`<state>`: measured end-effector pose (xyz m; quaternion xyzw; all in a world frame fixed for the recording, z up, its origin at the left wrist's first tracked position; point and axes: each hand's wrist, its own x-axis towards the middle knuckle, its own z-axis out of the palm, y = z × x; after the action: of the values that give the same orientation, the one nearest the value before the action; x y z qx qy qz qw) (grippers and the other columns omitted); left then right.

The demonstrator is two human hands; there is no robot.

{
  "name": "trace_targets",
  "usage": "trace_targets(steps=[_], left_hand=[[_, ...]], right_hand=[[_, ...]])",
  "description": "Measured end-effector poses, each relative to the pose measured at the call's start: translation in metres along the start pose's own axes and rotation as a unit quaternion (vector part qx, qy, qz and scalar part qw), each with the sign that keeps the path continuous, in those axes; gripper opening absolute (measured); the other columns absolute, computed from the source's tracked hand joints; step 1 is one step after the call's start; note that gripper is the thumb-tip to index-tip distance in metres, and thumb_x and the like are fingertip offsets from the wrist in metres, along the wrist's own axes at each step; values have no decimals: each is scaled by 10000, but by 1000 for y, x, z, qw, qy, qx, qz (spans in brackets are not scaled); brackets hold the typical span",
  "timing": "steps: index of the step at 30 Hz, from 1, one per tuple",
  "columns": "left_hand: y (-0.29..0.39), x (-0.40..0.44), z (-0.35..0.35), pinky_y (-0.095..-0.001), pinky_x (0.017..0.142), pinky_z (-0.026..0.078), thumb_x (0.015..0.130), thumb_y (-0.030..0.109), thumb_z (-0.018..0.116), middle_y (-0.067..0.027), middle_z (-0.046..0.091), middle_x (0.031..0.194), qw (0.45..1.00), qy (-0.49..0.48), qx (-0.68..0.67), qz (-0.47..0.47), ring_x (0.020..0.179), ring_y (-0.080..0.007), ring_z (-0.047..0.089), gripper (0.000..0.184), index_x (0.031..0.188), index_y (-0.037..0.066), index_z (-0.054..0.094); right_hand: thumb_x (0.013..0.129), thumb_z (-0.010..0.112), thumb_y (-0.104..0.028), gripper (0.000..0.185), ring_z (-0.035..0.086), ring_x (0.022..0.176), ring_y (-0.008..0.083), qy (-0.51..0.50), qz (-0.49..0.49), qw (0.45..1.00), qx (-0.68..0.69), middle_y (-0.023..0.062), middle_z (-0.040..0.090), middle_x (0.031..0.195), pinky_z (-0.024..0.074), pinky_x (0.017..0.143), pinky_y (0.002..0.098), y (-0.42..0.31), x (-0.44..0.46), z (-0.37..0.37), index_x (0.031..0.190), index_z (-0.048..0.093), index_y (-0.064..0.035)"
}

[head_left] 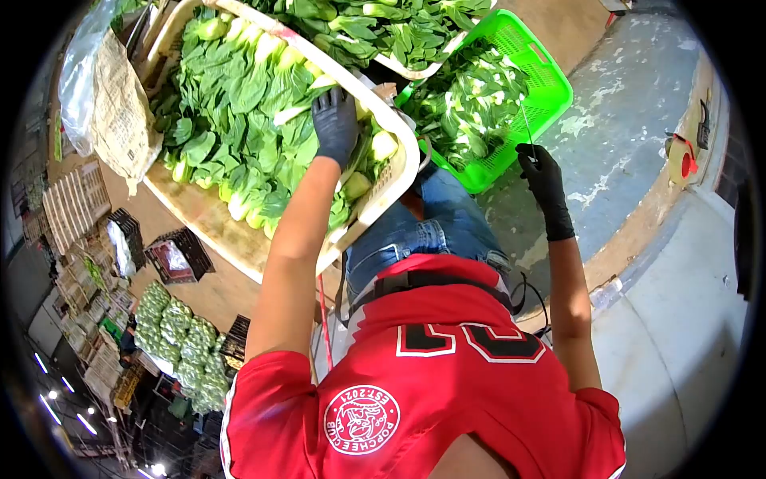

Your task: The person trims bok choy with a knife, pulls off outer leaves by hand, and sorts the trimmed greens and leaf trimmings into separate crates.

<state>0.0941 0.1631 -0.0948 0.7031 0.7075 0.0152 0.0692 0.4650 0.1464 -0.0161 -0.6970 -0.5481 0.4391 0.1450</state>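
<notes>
My left hand (335, 126), in a black glove, lies over the bok choy (247, 88) packed in a large cream plastic crate (383, 195). Its fingers are stretched out onto the stalks near the crate's right side, and the thumb is hidden. In my right hand (546, 188), also black-gloved, is a knife with a thin blade (527, 124) pointing up and away from me. That hand is just right of a bright green basket (550, 92), where small trimmed leafy pieces (471, 104) are heaped.
Another crate of bok choy (391, 32) stands beyond. A plastic sack (120, 104) hangs at the left crate's corner. To the right lies a worn grey surface (614, 120) with a red tape roll (686, 164) at its edge. Bagged greens (179, 335) and dark crates (179, 257) sit lower left.
</notes>
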Motion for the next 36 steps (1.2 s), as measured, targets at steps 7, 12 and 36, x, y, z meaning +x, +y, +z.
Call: trace_targets(steps=[7, 12, 36], left_hand=[[3, -24, -10, -444, 947, 305, 540, 251, 793, -184, 464, 1121, 998, 32, -43, -23, 1099, -358, 385, 656, 1110, 82, 516], [-7, -78, -76, -410, 1000, 331, 580, 140, 813, -136, 425, 1241, 852, 102, -510, -62, 1148, -288, 421, 768, 1228, 49, 409], [195, -48, -178, -378, 762, 484, 605, 184, 795, -190, 589, 935, 859, -120, -459, 195, 869, -322, 602, 619, 1101, -15, 483]], right_hand=[[834, 587, -189, 264, 613, 623, 181, -31, -24, 999, -33, 121, 653, 845, 477, 583, 302, -2, -8, 12, 1035, 587, -17], [809, 618, -212, 225, 585, 583, 184, -39, -36, 998, -24, 134, 618, 716, 439, 537, 308, -27, -17, 25, 901, 594, -8], [782, 636, -269, 270, 514, 486, 333, 36, -197, 975, -94, 149, 517, 562, 398, 464, 428, 29, -35, -34, 662, 551, -43]])
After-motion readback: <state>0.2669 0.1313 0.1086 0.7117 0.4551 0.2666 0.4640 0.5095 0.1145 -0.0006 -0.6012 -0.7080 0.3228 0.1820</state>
